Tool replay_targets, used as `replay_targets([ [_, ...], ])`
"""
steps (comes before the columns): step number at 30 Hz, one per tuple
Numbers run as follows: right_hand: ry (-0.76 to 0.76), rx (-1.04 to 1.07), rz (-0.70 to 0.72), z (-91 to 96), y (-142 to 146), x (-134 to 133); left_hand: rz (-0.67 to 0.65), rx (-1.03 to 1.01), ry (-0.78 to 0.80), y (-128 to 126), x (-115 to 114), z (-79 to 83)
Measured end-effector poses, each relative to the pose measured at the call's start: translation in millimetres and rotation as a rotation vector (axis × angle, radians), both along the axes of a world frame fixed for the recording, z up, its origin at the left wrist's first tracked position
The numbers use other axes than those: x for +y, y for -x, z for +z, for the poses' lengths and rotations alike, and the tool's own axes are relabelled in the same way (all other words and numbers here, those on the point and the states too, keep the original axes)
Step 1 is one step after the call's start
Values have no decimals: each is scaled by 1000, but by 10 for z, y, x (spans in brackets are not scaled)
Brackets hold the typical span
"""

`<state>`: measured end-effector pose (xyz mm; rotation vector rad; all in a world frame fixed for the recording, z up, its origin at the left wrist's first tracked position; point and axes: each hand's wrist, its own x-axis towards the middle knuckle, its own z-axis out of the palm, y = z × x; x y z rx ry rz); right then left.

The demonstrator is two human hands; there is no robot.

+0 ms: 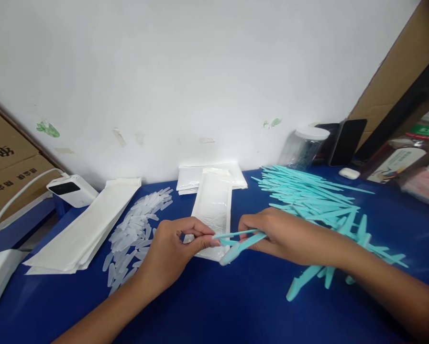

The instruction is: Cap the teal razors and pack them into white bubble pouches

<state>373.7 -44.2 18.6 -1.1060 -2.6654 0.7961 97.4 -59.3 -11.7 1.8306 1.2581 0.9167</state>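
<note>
My right hand [277, 231] is closed around a few slim teal eyebrow razors [241, 246], their ends pointing left over the middle of the table. Thumb and forefinger of my left hand [183, 243] pinch the left end of one of them. Behind and below both hands lies a white padded sleeve [214, 200], partly hidden by the fingers. To the left of my left hand spreads a pile of small translucent caps [137, 231]. A heap of more teal razors [307, 196] lies to the right, partly under my right forearm.
White sleeves [88, 224] lie at the left, and more sleeves [185, 177] lie against the wall. A white device [72, 188] with a cable stands at the back left. Toward the back right are a clear jar [302, 148], a phone [348, 142] and a bottle [397, 160].
</note>
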Motion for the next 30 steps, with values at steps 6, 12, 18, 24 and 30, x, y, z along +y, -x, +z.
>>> replay_targets([
  [6,8,61,-44,37,79,-88,77,-209,50,-62,-19,10],
  [12,-37,80,24,-27,126,-67,30,-146,-26,-58,-45,95],
  [18,-213,70,-168,-92,-176,222,166,622,-479,673,331,297],
  [24,-284,1,-391,-8,-558,509,7,788,-213,1348,692,232],
  [30,-294,-98,-489,68,-904,668,22,813,-143,1296,689,84],
])
